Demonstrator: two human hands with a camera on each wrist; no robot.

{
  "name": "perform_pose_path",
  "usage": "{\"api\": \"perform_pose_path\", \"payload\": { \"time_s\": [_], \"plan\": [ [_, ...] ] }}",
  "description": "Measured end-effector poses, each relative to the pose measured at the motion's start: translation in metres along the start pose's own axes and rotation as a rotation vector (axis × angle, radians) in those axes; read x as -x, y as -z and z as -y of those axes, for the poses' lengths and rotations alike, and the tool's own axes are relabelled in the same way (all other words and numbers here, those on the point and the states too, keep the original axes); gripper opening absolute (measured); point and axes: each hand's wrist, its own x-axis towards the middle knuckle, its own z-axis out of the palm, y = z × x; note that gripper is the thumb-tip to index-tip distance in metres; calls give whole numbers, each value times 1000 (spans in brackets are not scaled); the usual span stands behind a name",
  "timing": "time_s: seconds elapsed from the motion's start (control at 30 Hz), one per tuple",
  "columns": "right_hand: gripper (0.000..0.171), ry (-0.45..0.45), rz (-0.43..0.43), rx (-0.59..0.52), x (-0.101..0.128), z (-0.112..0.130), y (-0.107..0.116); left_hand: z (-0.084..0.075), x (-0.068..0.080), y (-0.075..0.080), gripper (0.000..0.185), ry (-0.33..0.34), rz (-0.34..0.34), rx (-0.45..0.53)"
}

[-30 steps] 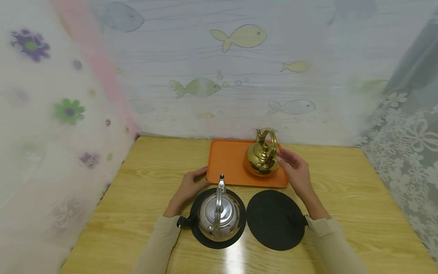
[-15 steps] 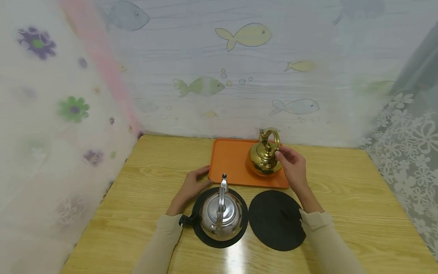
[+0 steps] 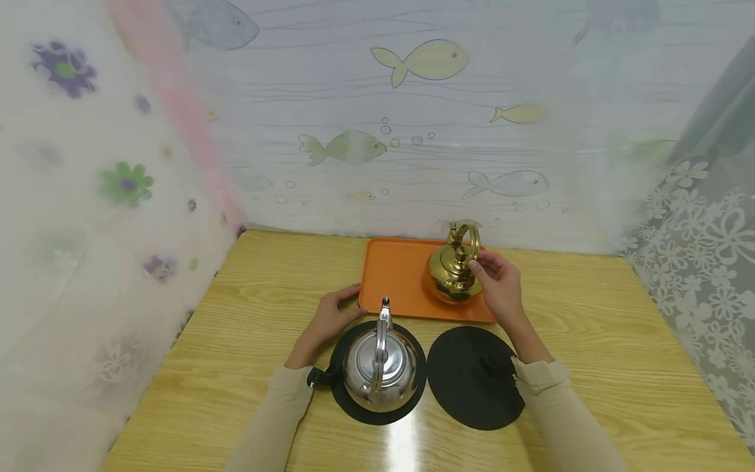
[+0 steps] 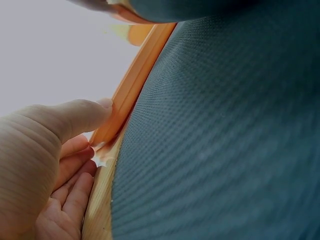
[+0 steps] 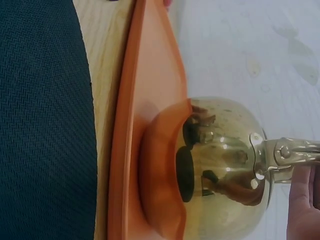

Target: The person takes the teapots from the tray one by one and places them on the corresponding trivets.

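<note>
Head view, and it's the gold kettle standing on the orange tray, over at its three o'clock side, a broad span of bare orange reaching to the nine o'clock rim! Right hand sits at four o'clock, thumb and fingers pinching the kettle's handle. Across at the tray's eight o'clock corner, left hand touches the rim, fingers relaxed and extended. Seven o'clock from the tray, the silver kettle fills most of the left mat; five o'clock, the right mat, nearly edge to edge with its neighbour. Tight margins: only a narrow strip of wood between right mat and tray. Toward nine and three o'clock, the bench stretches wide; at twelve, tray rim nears its far edge.
</note>
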Motion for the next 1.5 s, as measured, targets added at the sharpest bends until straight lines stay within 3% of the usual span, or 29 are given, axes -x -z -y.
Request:
{"api": "perform_pose_path", "payload": {
  "time_s": [0.2,0.43,1.2,1.5],
  "plan": [
    [27,21,7,-3,0,-2,-2,-2,0,2,58,-3,9,11],
    [27,53,33,-9,2,-4,-2,-7,-1,3,57,43,18,-1],
    [24,78,39,-51,8,-5,-3,-6,-1,2,59,7,17,-33],
    [26,94,51,-42,6,-6,-4,-2,1,1,58,22,7,-39]
  ]
}}
